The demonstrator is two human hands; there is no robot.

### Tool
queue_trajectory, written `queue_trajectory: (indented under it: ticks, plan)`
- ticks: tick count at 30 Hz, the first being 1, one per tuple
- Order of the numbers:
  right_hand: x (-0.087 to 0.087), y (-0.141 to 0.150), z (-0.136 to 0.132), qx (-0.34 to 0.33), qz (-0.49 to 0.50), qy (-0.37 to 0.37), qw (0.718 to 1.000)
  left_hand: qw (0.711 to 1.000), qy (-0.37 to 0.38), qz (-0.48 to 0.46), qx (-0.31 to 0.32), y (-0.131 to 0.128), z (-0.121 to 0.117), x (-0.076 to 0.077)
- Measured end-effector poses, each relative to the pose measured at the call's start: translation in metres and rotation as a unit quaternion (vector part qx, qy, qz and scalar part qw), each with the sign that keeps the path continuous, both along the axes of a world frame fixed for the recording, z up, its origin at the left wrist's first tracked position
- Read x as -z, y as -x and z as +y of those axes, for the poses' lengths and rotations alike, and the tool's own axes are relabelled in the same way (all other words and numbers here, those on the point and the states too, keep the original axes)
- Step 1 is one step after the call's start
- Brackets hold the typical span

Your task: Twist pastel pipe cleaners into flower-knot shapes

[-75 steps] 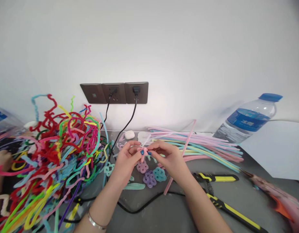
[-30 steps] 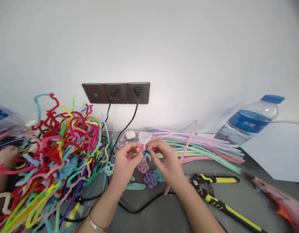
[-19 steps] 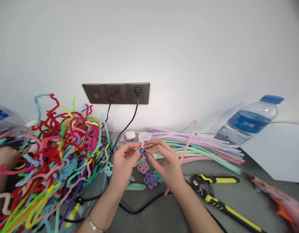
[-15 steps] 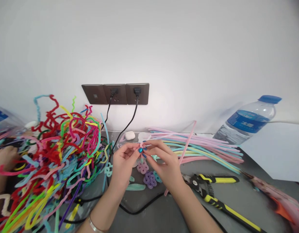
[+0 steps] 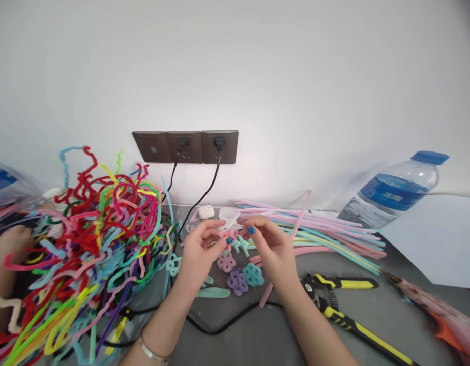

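Observation:
My left hand [image 5: 199,250] pinches a small pink pipe-cleaner flower [image 5: 227,233] between thumb and fingers, above the grey table. Just right of it is my right hand [image 5: 276,249], its thumb apart from the curled fingers and nothing visible between them. Beneath my hands lie finished-looking pipe-cleaner flowers: a pink-mauve flower [image 5: 226,261], a purple flower [image 5: 237,282] and a teal flower [image 5: 254,274]. A mint flower [image 5: 174,265] rests left of my left hand, and a mint leaf-shaped piece [image 5: 215,293] lies in front. The pink flower is partly covered by my fingers.
Tangled colourful pipe cleaners [image 5: 101,244] heap at left, beside another person's hand [image 5: 13,244]. Straight pipe cleaners [image 5: 315,229] lie behind my right hand. To the right are yellow-black pliers [image 5: 345,310], a pink glue gun [image 5: 429,310] and a water bottle [image 5: 395,190]. A black cable [image 5: 219,330] crosses the front.
My right hand has drawn away to the right from the pink flower, and its thumb has lifted. My left hand still holds the flower. The teal flower shows more fully.

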State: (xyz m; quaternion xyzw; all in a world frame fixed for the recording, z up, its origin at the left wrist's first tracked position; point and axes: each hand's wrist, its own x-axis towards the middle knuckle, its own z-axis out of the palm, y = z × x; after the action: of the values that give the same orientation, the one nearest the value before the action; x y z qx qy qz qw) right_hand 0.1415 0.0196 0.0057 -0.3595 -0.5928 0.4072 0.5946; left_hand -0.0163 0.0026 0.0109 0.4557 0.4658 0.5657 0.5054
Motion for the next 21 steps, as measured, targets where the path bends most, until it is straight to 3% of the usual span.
queue_trajectory:
  ticks: [4,9,21]
  plan:
    - [-0.001,-0.007,0.007,-0.089,-0.010,0.083,0.993,0.999,0.011,0.017,0.037,0.001,0.001,-0.002]
    - [-0.005,-0.014,0.010,-0.150,-0.024,0.155,0.976,0.997,0.032,-0.018,0.071,0.003,0.003,0.000]
    - [-0.012,-0.011,0.007,-0.161,-0.026,0.179,0.970,0.997,-0.003,0.007,0.071,0.000,0.002,-0.003]
